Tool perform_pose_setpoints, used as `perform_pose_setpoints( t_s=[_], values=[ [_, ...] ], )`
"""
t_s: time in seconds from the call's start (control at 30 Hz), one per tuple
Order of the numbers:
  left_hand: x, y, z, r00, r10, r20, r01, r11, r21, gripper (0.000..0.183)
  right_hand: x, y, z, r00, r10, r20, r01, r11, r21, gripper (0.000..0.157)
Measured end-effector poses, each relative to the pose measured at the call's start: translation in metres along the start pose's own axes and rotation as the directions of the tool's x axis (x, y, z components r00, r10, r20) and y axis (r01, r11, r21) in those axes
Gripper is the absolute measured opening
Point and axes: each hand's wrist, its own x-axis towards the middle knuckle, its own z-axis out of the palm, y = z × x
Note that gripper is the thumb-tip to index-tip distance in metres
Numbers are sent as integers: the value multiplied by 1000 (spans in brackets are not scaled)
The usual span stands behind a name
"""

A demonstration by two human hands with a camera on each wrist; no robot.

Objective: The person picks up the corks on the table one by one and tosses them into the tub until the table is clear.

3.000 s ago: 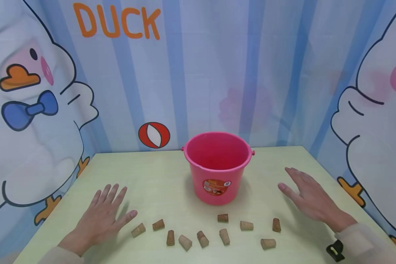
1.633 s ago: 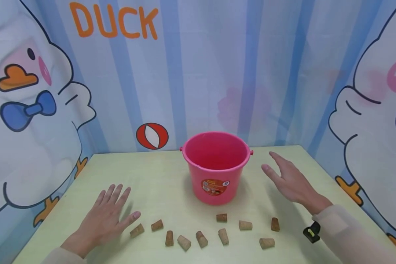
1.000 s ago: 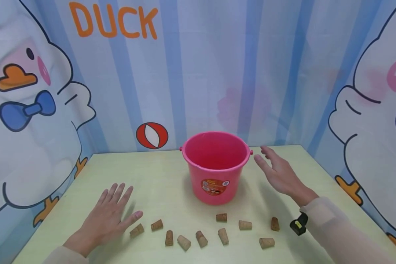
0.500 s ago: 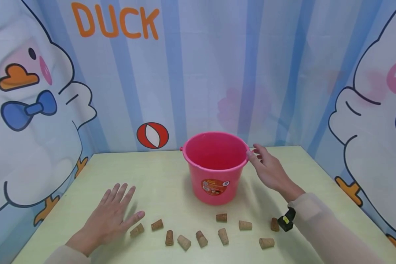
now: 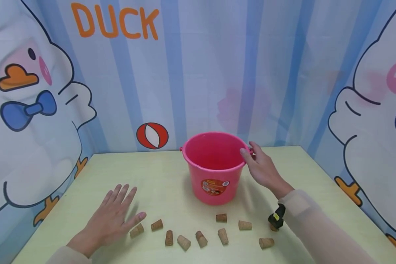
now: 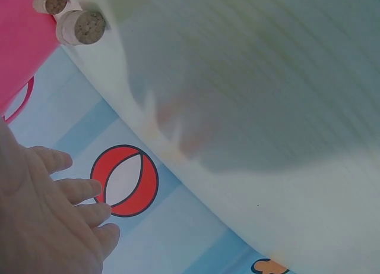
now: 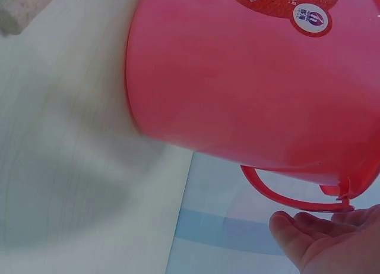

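Observation:
A pink bucket point(image 5: 214, 183) stands upright towards the back of the table, with a red label on its front. My right hand point(image 5: 264, 168) is at the bucket's right rim, its thumb overlapping the rim. In the right wrist view the fingers point(image 7: 291, 232) lie close beside the bucket's handle point(image 7: 279, 197); firm contact cannot be told. My left hand point(image 5: 110, 216) is spread palm down over the left of the table and holds nothing. Near its thumb lies a cork point(image 5: 136, 231). Several more corks, such as a darker cork point(image 5: 169, 238), lie scattered before the bucket.
A pale yellow table point(image 5: 145, 172) carries everything. Behind and beside it hangs a blue striped curtain point(image 5: 204, 73) printed with ducks. A black wrist device point(image 5: 277, 217) hangs under my right sleeve and partly hides one cork.
My right hand has moved left from the table's right side to the bucket's rim. My left hand has shifted slightly right. The bucket and the corks stay where they were.

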Motion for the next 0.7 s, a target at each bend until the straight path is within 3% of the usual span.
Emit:
perform_pose_setpoints(
  t_s=[0.27, 0.53, 0.7],
  values=[
    [1, 3, -1, 1000, 6, 2, -6, 1000, 5, 89, 6, -3, 7, 999, 40, -12, -40, 999, 9, 80],
    [0, 3, 0, 1000, 3, 6, -3, 1000, 1, 88, 10, -5, 13, 999, 46, -16, -45, 997, 60, 62],
    [1, 3, 0, 1000, 1, 14, -1, 1000, -2, 88, 12, -7, 14, 998, 56, -26, -53, 996, 77, 58]
  ],
)
